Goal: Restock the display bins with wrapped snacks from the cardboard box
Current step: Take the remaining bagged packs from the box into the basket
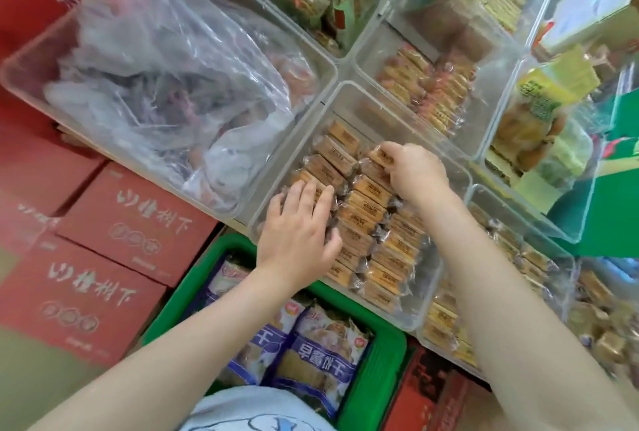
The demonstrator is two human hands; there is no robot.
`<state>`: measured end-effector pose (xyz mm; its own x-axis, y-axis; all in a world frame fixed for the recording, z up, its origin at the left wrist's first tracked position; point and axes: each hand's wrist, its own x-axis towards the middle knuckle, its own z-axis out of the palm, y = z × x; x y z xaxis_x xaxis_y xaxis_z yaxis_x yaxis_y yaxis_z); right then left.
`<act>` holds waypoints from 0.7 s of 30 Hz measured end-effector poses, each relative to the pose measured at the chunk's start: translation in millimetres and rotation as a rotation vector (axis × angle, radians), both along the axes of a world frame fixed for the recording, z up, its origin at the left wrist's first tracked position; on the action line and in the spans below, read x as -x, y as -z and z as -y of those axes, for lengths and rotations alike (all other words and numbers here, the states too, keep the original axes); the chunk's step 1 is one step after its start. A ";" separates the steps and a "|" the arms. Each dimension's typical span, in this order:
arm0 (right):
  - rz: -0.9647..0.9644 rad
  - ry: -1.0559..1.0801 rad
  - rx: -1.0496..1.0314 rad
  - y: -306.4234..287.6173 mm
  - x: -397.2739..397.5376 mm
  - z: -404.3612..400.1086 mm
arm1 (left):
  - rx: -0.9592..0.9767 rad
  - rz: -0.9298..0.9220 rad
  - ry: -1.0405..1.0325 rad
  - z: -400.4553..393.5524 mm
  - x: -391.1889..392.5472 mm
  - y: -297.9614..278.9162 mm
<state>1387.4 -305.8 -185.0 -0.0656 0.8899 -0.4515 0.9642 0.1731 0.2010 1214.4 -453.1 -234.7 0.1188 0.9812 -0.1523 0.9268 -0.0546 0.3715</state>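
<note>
A clear plastic display bin (pixel 349 92) in the middle holds rows of brown wrapped snacks (pixel 377 240). My left hand (pixel 297 226) lies flat on the left row of snacks near the bin's front edge, fingers spread and straight. My right hand (pixel 415 171) reaches further into the same bin, and its fingers pinch one wrapped snack (pixel 382 155) at the top of the middle row. The cardboard box is not identifiable in this view.
A large clear bin (pixel 20 64) with a crumpled plastic bag stands to the left. More snack bins (pixel 484 140) stand behind and to the right. A green basket (pixel 387 361) of blue biscuit packs sits below. Red cartons (pixel 138 223) are stacked at lower left.
</note>
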 end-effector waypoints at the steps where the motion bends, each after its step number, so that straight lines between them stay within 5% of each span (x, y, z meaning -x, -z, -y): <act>1: 0.034 -0.015 0.015 0.7 0.7 -0.9 | 0.011 0.001 -0.006 -0.5 -0.6 0.1; 6: 0.181 -0.054 0.046 27.2 12.5 23.1 | 0.014 -0.015 -0.013 -0.5 -1.7 -1.1; 11: 0.093 -0.009 -0.019 37.0 7.7 48.9 | 0.051 -0.021 -0.001 -1.3 -1.6 -5.0; 21: -0.496 0.163 -0.007 -47.2 -32.7 155.1 | 0.043 0.092 0.086 13.2 7.2 -26.5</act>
<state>1420.1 -461.0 -137.8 -0.1309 0.9091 -0.3954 0.9580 0.0134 -0.2864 1207.2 -466.3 -208.3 0.2175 0.9596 -0.1783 0.8814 -0.1146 0.4582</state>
